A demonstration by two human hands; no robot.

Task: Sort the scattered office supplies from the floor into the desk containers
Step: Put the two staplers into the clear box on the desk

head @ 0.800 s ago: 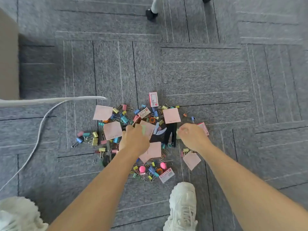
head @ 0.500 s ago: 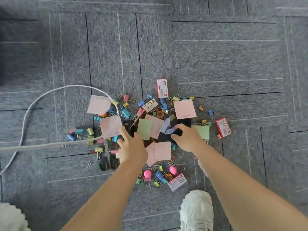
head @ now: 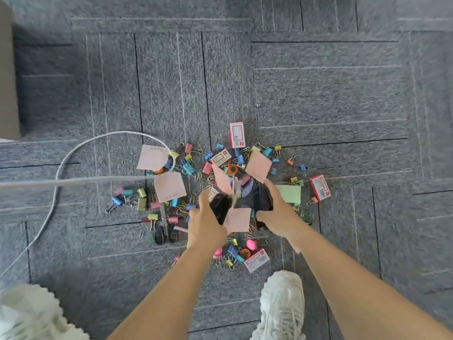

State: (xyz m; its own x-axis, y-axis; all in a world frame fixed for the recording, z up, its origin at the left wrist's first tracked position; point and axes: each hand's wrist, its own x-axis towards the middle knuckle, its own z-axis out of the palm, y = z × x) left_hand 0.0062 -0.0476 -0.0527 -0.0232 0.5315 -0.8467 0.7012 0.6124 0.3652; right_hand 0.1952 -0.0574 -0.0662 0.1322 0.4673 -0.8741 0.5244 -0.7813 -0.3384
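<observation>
A pile of office supplies lies on the grey carpet: several coloured binder clips (head: 188, 168), pink sticky notes (head: 169, 186), a green sticky note (head: 289, 193), red-and-white staple boxes (head: 237, 134) and black-handled scissors (head: 164, 231). In the middle of the pile my left hand (head: 206, 222) grips the left side of a black object (head: 220, 206). My right hand (head: 279, 212) grips its right side. Pink notes (head: 237, 219) lean on and against the black object and hide its middle, so I cannot tell what it is.
A white cable (head: 56, 182) loops across the carpet left of the pile. A beige furniture edge (head: 7, 69) stands at the far left. My white shoe (head: 282, 303) is just below the pile, with more white material (head: 24, 315) at the bottom left.
Both hands moved into the middle of the pile and took hold of the black object. The pink notes on it have tipped up and shifted.
</observation>
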